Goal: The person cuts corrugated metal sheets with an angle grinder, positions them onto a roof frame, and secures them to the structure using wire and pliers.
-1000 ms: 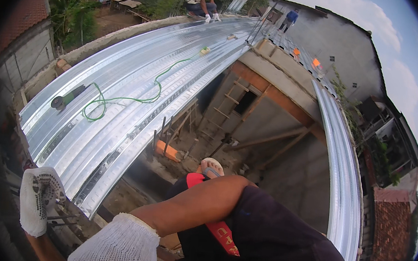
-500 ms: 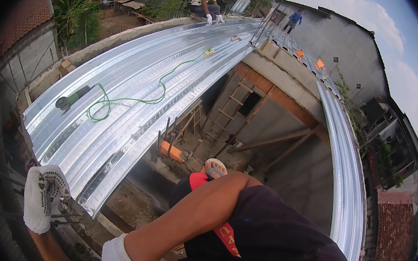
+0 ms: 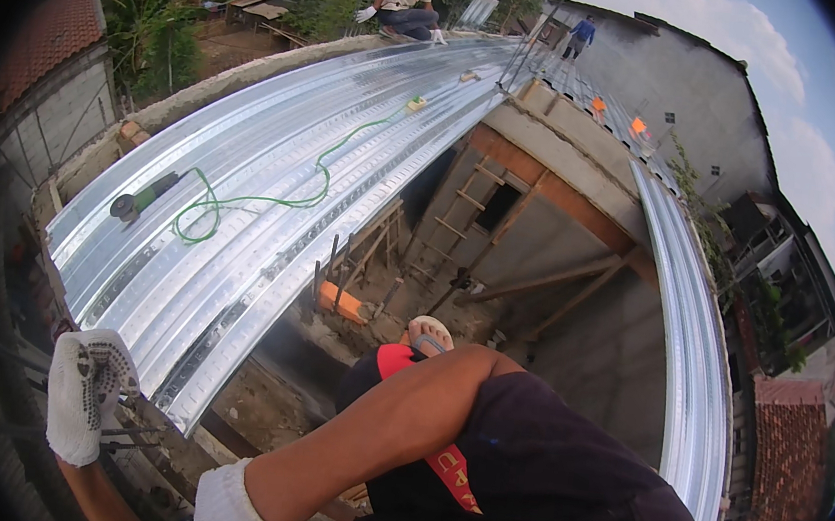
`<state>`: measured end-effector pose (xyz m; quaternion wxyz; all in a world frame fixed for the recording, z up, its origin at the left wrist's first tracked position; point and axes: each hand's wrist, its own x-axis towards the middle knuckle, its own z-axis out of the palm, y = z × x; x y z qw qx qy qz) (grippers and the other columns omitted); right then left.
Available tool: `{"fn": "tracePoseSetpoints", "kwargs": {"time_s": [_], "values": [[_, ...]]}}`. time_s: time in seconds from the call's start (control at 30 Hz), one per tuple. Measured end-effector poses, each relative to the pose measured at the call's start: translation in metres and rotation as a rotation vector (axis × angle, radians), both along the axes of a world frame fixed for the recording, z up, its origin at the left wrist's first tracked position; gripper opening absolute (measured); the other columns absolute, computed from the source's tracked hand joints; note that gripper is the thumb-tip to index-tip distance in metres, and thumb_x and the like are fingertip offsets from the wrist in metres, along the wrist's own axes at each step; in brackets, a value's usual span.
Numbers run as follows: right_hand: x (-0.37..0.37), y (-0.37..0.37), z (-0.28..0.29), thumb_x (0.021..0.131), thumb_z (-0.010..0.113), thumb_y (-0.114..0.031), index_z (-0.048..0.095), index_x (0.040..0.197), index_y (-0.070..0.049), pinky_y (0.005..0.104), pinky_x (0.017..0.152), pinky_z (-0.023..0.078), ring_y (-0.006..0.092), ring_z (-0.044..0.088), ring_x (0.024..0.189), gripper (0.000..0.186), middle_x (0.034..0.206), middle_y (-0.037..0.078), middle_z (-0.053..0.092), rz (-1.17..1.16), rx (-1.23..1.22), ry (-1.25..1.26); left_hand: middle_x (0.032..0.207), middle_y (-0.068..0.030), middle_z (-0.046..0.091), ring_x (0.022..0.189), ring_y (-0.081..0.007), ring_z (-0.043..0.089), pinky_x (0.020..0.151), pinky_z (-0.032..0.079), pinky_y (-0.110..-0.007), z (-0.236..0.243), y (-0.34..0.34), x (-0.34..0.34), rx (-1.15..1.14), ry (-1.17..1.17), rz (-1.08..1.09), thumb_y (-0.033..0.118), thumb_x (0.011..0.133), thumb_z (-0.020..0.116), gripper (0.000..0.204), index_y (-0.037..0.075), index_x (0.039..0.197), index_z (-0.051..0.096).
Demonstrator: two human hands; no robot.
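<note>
My left hand (image 3: 88,395), in a white knitted glove with black dots, is at the lower left beside the near corner of the ribbed metal decking sheets (image 3: 269,236). Its fingers are curled closed, and what they hold, if anything, is hidden. Thin dark rods (image 3: 134,434) pass close to it. My right forearm slants down across my dark-clothed leg to a white glove cuff (image 3: 243,505) at the lower edge. The fingers of that right hand are out of sight. On the decking lies a green angle grinder (image 3: 142,196) with a looping green cord (image 3: 319,186).
Below my sandalled foot (image 3: 430,335) opens a deep pit with timber props and a ladder (image 3: 457,214). An orange block (image 3: 343,302) stands by upright rods. More decking (image 3: 685,357) runs along the right. One person (image 3: 409,4) crouches far off; another in blue (image 3: 580,38) stands.
My right glove cuff has shifted slightly left. The crouching person has drawn one gloved hand out to the left, and the person in blue has changed stance. My left hand stays put.
</note>
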<state>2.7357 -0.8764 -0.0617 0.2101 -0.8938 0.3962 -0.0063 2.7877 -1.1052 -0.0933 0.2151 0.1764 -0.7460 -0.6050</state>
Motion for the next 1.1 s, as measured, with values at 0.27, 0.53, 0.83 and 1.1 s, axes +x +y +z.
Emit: {"fn": "tracePoseSetpoints", "kwargs": {"time_s": [0.27, 0.53, 0.83, 1.1], "values": [[0.0, -0.002, -0.002, 0.09, 0.066, -0.03, 0.082, 0.103, -0.011, 0.0498, 0.077, 0.059, 0.0379, 0.075, 0.089, 0.028, 0.095, 0.017, 0.079, -0.013, 0.021, 0.015, 0.084, -0.0056, 0.068, 0.065, -0.0101, 0.059, 0.055, 0.042, -0.023, 0.002, -0.003, 0.001, 0.053, 0.045, -0.091, 0.05, 0.114, 0.04, 0.052, 0.005, 0.121, 0.066], [-0.002, -0.003, -0.002, 0.089, 0.067, -0.03, 0.082, 0.102, -0.011, 0.0495, 0.077, 0.059, 0.0376, 0.076, 0.089, 0.028, 0.095, 0.016, 0.079, -0.031, 0.034, 0.025, 0.084, -0.0059, 0.069, 0.066, -0.0107, 0.062, 0.057, 0.044, -0.023, -0.007, -0.004, -0.001, 0.018, 0.09, -0.012, 0.051, 0.114, 0.042, 0.053, 0.005, 0.121, 0.067], [-0.003, -0.002, -0.004, 0.087, 0.068, -0.029, 0.082, 0.102, -0.011, 0.0492, 0.077, 0.059, 0.0373, 0.076, 0.089, 0.027, 0.095, 0.016, 0.079, -0.048, 0.05, 0.044, 0.077, -0.0035, 0.067, 0.055, -0.0078, 0.054, 0.047, 0.035, -0.021, 0.0, -0.002, -0.001, 0.003, 0.049, -0.058, 0.054, 0.113, 0.043, 0.054, 0.006, 0.122, 0.067], [-0.004, -0.002, -0.005, 0.086, 0.068, -0.029, 0.082, 0.101, -0.011, 0.049, 0.077, 0.059, 0.0371, 0.076, 0.09, 0.027, 0.095, 0.015, 0.079, -0.061, 0.057, 0.046, 0.084, -0.0051, 0.069, 0.063, -0.0106, 0.063, 0.052, 0.043, -0.022, 0.005, -0.004, 0.002, 0.059, -0.003, -0.038, 0.053, 0.113, 0.044, 0.052, 0.007, 0.12, 0.068]]}}
